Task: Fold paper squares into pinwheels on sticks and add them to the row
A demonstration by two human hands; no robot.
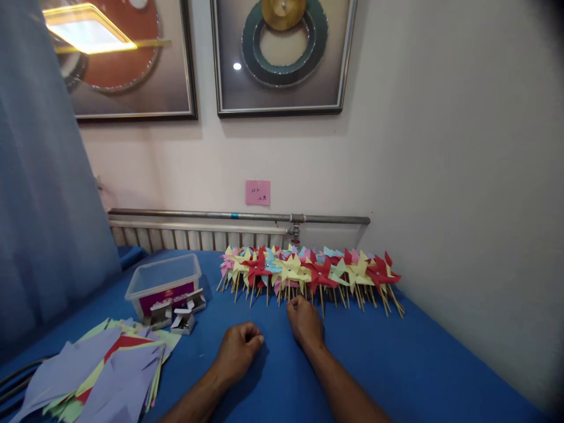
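Observation:
My left hand (pixel 240 348) rests on the blue cloth with its fingers curled in and the thumb near the index finger; nothing shows in it. To its right, my right hand (pixel 305 320) is closed in a fist just in front of the sticks of many paper pinwheels (pixel 319 273). No held thing shows in that fist. The pinwheels lie in a long row, in red, yellow, pink, blue and green, their thin wooden sticks pointing toward me. Left of my left hand is a loose pile of cut paper sheets (pixel 127 370) in purple, green, yellow and red.
A clear plastic tub (pixel 165 276) with a purple label stands at the left, with small open boxes (pixel 183 321) before it. Behind the blue-covered table (pixel 374 352) run a radiator (pixel 198 239) and a pipe (pixel 198 215). A blue curtain (pixel 48 176) hangs at left.

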